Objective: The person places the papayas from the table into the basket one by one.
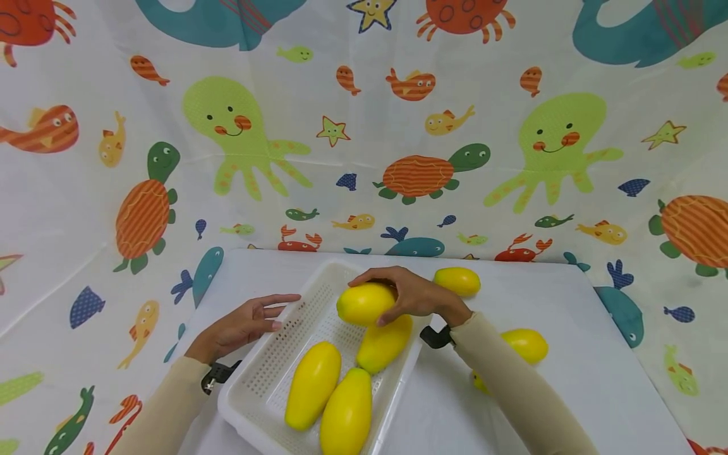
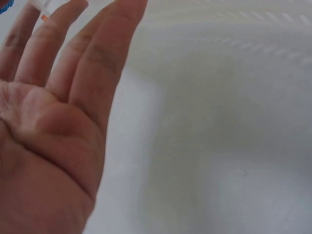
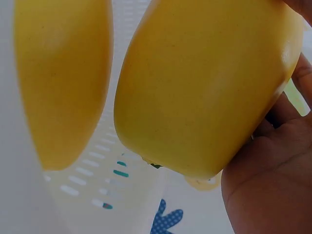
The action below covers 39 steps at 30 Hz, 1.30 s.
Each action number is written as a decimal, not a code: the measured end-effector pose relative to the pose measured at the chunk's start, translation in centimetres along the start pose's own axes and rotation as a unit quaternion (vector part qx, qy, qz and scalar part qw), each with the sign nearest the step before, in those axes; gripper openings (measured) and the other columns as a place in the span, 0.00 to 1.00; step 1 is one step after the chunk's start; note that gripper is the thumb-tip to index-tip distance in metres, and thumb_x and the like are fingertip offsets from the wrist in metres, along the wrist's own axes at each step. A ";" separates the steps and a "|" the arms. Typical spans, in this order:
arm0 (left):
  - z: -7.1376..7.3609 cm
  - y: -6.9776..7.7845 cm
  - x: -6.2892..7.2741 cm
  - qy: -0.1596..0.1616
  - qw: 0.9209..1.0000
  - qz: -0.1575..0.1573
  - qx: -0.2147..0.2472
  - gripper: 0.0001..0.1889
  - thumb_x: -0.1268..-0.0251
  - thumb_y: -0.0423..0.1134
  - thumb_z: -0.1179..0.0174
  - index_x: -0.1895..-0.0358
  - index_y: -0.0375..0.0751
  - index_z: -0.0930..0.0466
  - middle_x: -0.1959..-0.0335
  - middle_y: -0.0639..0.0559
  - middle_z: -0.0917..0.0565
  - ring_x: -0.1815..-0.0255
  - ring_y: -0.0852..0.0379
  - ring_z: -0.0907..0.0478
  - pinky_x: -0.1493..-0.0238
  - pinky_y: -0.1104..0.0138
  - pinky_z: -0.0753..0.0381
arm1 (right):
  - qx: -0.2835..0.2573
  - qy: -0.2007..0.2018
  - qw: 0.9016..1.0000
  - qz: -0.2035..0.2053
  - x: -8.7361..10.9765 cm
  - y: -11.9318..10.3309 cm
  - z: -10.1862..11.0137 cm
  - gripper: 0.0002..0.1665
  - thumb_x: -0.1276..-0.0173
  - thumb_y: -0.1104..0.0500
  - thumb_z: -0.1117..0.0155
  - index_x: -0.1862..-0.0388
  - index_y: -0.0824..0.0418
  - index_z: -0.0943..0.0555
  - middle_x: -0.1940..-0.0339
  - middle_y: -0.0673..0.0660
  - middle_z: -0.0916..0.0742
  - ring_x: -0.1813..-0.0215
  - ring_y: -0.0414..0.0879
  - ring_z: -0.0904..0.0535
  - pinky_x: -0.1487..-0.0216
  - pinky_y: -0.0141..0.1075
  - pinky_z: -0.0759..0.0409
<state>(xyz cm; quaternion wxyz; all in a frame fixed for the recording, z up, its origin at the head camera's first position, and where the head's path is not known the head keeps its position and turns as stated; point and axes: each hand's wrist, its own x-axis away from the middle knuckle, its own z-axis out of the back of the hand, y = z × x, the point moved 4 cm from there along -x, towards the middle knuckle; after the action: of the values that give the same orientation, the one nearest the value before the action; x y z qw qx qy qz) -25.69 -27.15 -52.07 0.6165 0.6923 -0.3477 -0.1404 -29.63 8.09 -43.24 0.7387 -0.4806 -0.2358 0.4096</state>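
Observation:
My right hand (image 1: 412,292) grips a yellow papaya (image 1: 364,304), thumb on the near side and fingers over the top, above the far part of a white perforated basket (image 1: 268,366). Below it, one papaya (image 1: 383,346) lies in the basket, with two more papayas (image 1: 313,385) nearer me. The right wrist view shows the held papaya (image 3: 200,87) against the palm, and another papaya (image 3: 63,83) beside it. My left hand (image 1: 244,325) is by the basket's left rim, fingers extended, holding nothing; whether it touches the rim I cannot tell. The left wrist view shows its palm (image 2: 53,126).
On the white table (image 1: 574,379), right of the basket, lie a papaya (image 1: 457,281) at the back and another papaya (image 1: 526,345) partly behind my right sleeve (image 1: 512,385). A further yellow piece (image 1: 480,383) peeks out beside the sleeve. A sea-animal printed cloth (image 1: 352,208) hangs behind.

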 end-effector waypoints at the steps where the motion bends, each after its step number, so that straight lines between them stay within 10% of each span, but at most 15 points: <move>1: 0.0 0.0 0.0 -0.001 1.000 -0.001 0.000 0.34 0.19 0.28 0.47 0.15 0.52 0.40 0.20 0.45 0.26 0.31 0.34 0.18 0.37 0.37 0.18 | 0.002 -0.002 1.000 0.001 -0.1 0.0 -0.1 0.42 0.41 0.62 0.16 0.28 0.48 0.21 0.30 0.47 0.16 0.34 0.48 0.21 0.26 0.44 0.21; 39: 0.1 -0.2 0.2 -0.007 1.000 -0.002 0.023 0.34 0.18 0.27 0.47 0.15 0.52 0.41 0.19 0.47 0.27 0.29 0.33 0.20 0.36 0.39 0.18 | 0.089 -0.084 0.992 -0.033 -4.2 1.0 -1.8 0.42 0.41 0.63 0.16 0.29 0.41 0.20 0.32 0.41 0.17 0.35 0.43 0.22 0.26 0.38 0.22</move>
<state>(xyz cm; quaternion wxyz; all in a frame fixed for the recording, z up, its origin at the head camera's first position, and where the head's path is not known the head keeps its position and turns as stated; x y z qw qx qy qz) -25.53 -27.29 -52.27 0.5975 0.7063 -0.3536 -0.1383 -30.97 3.83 -44.72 0.7693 -0.3684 -0.2752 0.4435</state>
